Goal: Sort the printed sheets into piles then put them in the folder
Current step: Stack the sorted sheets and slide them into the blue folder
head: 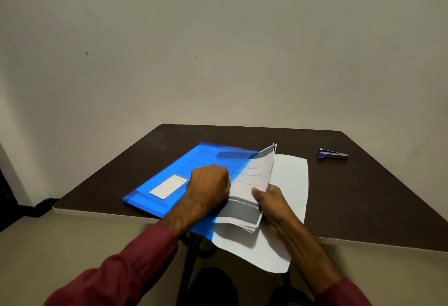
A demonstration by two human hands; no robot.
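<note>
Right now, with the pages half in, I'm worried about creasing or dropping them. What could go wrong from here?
1. The right hand holds the printed stack along one edge only, and its far corner is fanning. Loose sheets could catch on the mouth of the blue folder, which the left hand steadies, and crease.
2. The loose white sheet under the stack overhangs the near edge of the table. A nudge may send it sliding off.

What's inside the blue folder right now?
The stack of printed sheets is partly inside the blue folder; print shows faintly through its translucent cover. The right hand grips the stack's outer edge. The left hand covers part of the folder, hiding what lies beneath.
</note>
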